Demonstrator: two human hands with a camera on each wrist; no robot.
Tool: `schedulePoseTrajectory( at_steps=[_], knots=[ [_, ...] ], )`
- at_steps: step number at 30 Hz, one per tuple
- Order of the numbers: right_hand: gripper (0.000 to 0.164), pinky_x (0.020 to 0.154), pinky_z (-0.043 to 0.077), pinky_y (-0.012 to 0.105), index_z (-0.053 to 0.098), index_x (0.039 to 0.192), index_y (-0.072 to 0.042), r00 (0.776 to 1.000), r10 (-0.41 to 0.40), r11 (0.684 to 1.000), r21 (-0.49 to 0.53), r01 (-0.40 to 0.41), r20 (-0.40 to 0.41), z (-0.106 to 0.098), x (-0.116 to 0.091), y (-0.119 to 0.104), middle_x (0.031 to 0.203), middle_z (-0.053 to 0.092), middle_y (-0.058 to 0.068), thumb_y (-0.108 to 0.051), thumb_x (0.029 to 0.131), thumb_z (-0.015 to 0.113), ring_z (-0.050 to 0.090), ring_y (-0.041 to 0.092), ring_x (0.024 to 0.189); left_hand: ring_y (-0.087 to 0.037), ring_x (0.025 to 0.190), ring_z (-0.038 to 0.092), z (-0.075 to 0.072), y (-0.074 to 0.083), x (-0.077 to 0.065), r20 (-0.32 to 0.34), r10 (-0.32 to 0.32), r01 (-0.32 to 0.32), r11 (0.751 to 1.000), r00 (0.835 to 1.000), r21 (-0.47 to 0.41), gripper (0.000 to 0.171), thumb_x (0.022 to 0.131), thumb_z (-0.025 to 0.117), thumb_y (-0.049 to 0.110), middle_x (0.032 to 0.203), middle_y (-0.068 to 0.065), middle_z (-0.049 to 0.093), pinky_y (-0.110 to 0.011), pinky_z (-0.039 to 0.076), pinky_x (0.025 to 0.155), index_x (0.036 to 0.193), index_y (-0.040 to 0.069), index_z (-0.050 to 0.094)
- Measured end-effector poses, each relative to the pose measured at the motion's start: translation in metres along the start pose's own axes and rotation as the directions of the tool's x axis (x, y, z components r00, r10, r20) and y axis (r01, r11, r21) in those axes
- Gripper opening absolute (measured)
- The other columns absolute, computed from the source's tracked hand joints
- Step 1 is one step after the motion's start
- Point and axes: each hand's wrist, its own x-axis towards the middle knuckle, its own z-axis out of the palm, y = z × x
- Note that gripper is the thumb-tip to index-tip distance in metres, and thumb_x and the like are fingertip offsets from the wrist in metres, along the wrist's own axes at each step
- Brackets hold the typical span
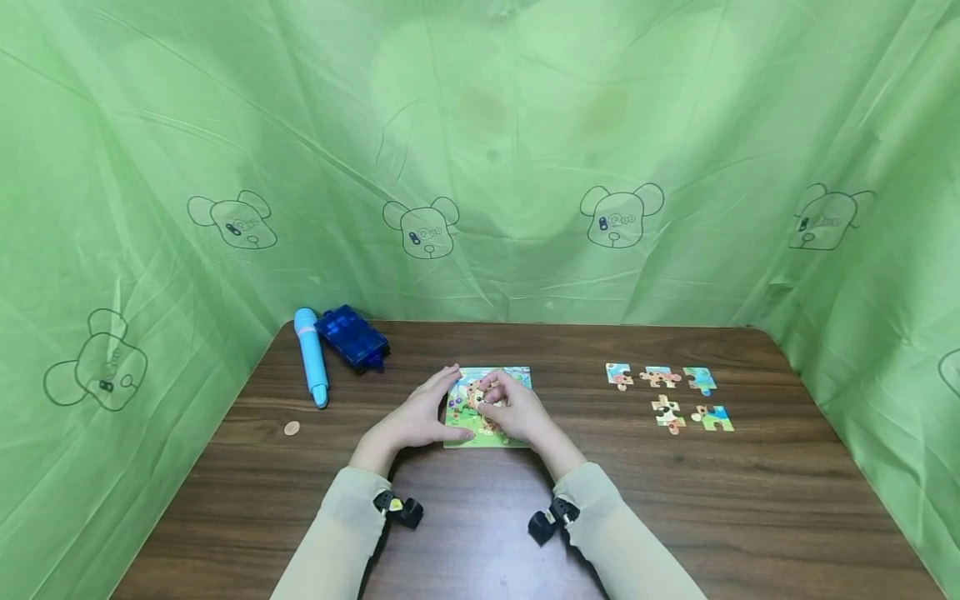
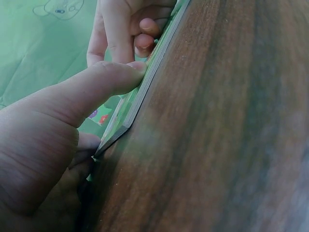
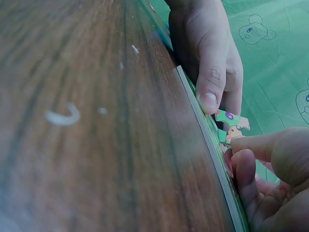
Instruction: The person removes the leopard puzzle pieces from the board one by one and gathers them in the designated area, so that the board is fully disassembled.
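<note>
A small jigsaw puzzle board (image 1: pixel 491 440) with a colourful cartoon picture lies in front of the person. At its left side is the left hand (image 1: pixel 422 417), with an extended thumb resting on the front border and the other fingers reaching along the left edge. The right hand (image 1: pixel 519 410) is over the board's right part. Between its thumb and fingers it pinches a puzzle piece (image 3: pixel 232 119), which stands tilted up from the board in the right wrist view. The right hand covers part of the picture, so how the other pieces there sit cannot be seen.
Several loose puzzle pieces (image 1: pixel 662 377) lie spread on the right of the brown wooden table (image 1: pixel 750 517). At the back left are a blue microphone-shaped object (image 1: pixel 311 358) and a dark blue translucent case (image 1: pixel 352 337). A small round disc (image 1: pixel 292 427) lies nearer. Green curtains (image 1: pixel 510 150) surround the table.
</note>
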Motion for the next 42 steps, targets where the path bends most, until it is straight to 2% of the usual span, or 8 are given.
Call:
schedulePoseTrajectory(
  at_steps=[8, 14, 22, 27, 34, 42],
  knots=[
    [0.026, 0.059, 0.048, 0.027, 0.067, 0.119, -0.011, 1.000, 0.001, 0.999, 0.048, -0.001, 0.013, -0.001, -0.001, -0.001, 0.096, 0.073, 0.004, -0.006, 0.097, 0.080, 0.055, 0.010, 0.063, -0.035, 0.167, 0.017, -0.001, 0.001, 0.000, 0.002, 0.001, -0.001, 1.000, 1.000, -0.001, 0.119, 0.084, 0.093, 0.053, 0.182, -0.011, 0.021, -0.060, 0.024, 0.131, 0.173, 0.006, 0.029],
    [0.025, 0.057, 0.052, 0.027, 0.067, 0.122, -0.005, 1.000, 0.004, 0.993, 0.117, -0.007, 0.024, -0.001, -0.001, -0.001, 0.098, 0.072, 0.010, -0.002, 0.099, 0.076, 0.060, 0.013, 0.063, -0.034, 0.167, 0.016, -0.001, 0.002, -0.001, -0.001, 0.002, -0.002, 1.000, 1.000, -0.009, 0.119, 0.084, 0.092, 0.053, 0.182, -0.010, 0.020, -0.061, 0.023, 0.131, 0.173, 0.006, 0.028],
    [0.025, 0.056, 0.054, 0.026, 0.065, 0.125, -0.002, 0.998, 0.055, 0.989, 0.135, -0.057, 0.015, 0.001, -0.002, -0.003, 0.094, 0.074, 0.009, 0.000, 0.101, 0.073, 0.063, 0.013, 0.061, -0.033, 0.168, 0.015, -0.001, 0.001, -0.001, -0.003, 0.003, -0.003, 1.000, 1.000, -0.011, 0.119, 0.084, 0.092, 0.053, 0.182, -0.009, 0.020, -0.062, 0.022, 0.131, 0.173, 0.007, 0.028],
    [0.027, 0.057, 0.055, 0.027, 0.065, 0.125, 0.000, 0.999, 0.042, 0.989, 0.144, -0.042, 0.004, 0.001, -0.004, -0.008, 0.092, 0.074, 0.009, 0.000, 0.099, 0.072, 0.064, 0.014, 0.062, -0.033, 0.168, 0.014, 0.000, 0.001, -0.001, -0.005, 0.006, -0.006, 1.000, 1.000, -0.013, 0.119, 0.084, 0.092, 0.054, 0.182, -0.009, 0.020, -0.062, 0.021, 0.131, 0.174, 0.007, 0.028],
    [0.028, 0.062, 0.052, 0.026, 0.064, 0.126, 0.000, 1.000, 0.008, 0.986, 0.164, -0.010, 0.017, -0.004, -0.006, -0.018, 0.098, 0.073, 0.011, -0.002, 0.100, 0.073, 0.064, 0.016, 0.072, -0.033, 0.168, 0.014, -0.001, 0.000, -0.003, -0.008, 0.012, -0.012, 1.000, 1.000, -0.019, 0.119, 0.084, 0.092, 0.053, 0.182, -0.010, 0.021, -0.061, 0.022, 0.131, 0.174, 0.007, 0.028],
    [0.028, 0.074, 0.059, 0.034, 0.068, 0.128, -0.008, 0.997, -0.068, 0.986, 0.158, 0.060, 0.041, -0.027, -0.011, -0.043, 0.104, 0.077, 0.009, -0.010, 0.101, 0.075, 0.073, 0.025, 0.087, -0.034, 0.168, 0.014, -0.001, -0.002, -0.002, -0.004, 0.016, -0.016, 1.000, 1.000, -0.026, 0.114, 0.084, 0.092, 0.053, 0.182, -0.010, 0.021, -0.062, 0.020, 0.131, 0.173, 0.014, 0.033]
  ],
)
